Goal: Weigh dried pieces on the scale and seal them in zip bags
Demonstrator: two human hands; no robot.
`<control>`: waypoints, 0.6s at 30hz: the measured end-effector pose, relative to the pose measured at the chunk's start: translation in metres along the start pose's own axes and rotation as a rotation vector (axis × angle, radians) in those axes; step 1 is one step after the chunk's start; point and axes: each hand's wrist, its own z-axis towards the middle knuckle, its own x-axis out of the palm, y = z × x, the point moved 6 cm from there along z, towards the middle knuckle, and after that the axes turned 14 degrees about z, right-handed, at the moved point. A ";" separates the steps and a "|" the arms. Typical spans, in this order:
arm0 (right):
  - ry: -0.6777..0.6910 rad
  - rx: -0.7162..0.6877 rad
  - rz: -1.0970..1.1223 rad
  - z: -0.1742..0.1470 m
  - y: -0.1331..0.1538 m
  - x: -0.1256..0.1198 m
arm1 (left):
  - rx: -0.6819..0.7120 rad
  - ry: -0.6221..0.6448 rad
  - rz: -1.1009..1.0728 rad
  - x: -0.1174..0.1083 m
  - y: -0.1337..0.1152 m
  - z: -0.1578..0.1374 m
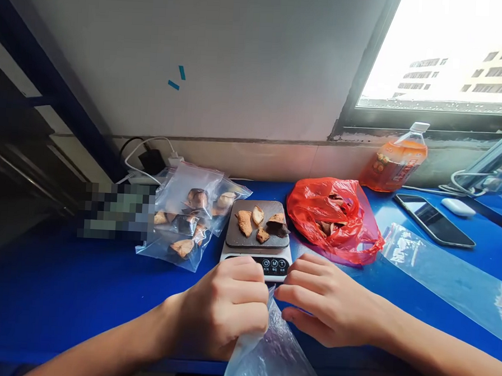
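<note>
My left hand (234,308) is closed on the top of a clear plastic bag (273,357), which hangs down over the table's front edge. Close beside the bag's upper edge is my right hand (327,301), its fingers bent and slightly apart, with nothing visible between them. Just beyond both hands stands a small kitchen scale (236,240) with a dark plate. Several dried brown pieces (244,222), rough like bark or husk, lie on it. My left hand covers part of the scale's front panel and its display.
Filled zip bags (184,218) lie left of the scale. A red plastic bag (317,203) of similar pieces sits to its right. Farther right are a flat zip bag (448,279), a phone (436,220), a white earbud case (458,207) and a drink bottle (397,162).
</note>
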 end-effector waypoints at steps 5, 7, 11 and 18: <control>-0.090 -0.085 0.066 -0.002 0.008 -0.006 | 0.016 -0.023 0.031 -0.003 -0.009 0.003; -0.073 -0.111 0.098 -0.002 0.016 -0.004 | 0.050 -0.039 0.032 -0.004 -0.016 0.003; -0.040 -0.077 0.212 -0.003 0.023 0.007 | 0.024 -0.126 -0.012 -0.005 -0.020 0.000; -0.053 -0.019 0.331 -0.001 0.016 0.024 | -0.001 -0.191 -0.187 0.004 -0.019 -0.005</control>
